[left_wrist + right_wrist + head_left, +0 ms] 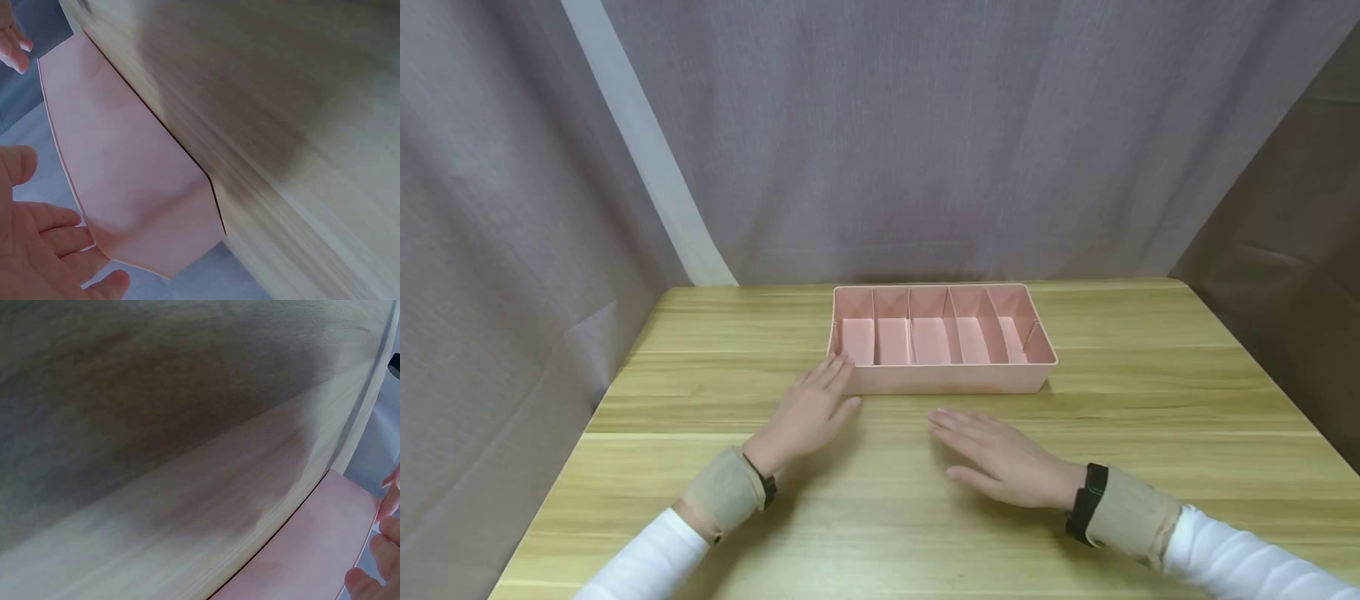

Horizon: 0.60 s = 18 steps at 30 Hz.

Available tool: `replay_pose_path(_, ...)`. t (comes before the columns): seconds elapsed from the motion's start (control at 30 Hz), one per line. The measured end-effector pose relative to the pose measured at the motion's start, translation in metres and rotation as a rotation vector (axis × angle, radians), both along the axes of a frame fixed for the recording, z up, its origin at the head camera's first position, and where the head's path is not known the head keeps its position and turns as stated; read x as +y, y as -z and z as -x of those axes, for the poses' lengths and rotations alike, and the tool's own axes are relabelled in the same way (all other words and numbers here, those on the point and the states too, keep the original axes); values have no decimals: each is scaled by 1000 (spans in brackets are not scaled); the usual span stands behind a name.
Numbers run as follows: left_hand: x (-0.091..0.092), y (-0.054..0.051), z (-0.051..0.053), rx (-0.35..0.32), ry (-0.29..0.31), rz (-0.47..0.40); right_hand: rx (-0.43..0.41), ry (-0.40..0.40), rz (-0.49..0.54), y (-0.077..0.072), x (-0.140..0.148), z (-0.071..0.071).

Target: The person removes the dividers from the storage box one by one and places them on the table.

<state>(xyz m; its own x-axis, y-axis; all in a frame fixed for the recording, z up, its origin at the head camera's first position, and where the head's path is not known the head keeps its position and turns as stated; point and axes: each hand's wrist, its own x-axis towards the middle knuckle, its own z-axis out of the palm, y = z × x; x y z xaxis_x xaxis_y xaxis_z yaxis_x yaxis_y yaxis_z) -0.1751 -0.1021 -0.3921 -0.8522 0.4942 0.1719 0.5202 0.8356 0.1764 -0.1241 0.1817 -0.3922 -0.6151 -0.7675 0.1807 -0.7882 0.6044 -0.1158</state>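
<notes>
one pink tray (955, 380); left hand (812, 408) apparently touching it, right hand (1007, 461) apart

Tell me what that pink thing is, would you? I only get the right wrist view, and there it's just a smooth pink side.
Observer: It's a pink tray; the head view shows five compartments in a row inside it.
Visitor: Oh, neat! Is the right hand touching it? In my picture they overlap.
Observer: No. From the head view, a strip of bare table shows between the two.
Visitor: And is that a machine or somebody's arm?
Observer: A person's: the head view shows white sleeves on both forearms, above the wrist wraps.
</notes>
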Motion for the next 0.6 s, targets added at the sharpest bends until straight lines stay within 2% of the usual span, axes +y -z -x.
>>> replay_pose_path(0.23, 2, 2, 7, -31, -24, -43, -20, 0, 3, 0, -1, 1)
replay_pose_path(0.5, 5, 0, 13, -43, -47, -126, -28, 4, 5, 1, -2, 2)
replay_pose_path(0.6, 6, -1, 16, -46, -58, -133, -26, 4, 5, 1, -2, 2)
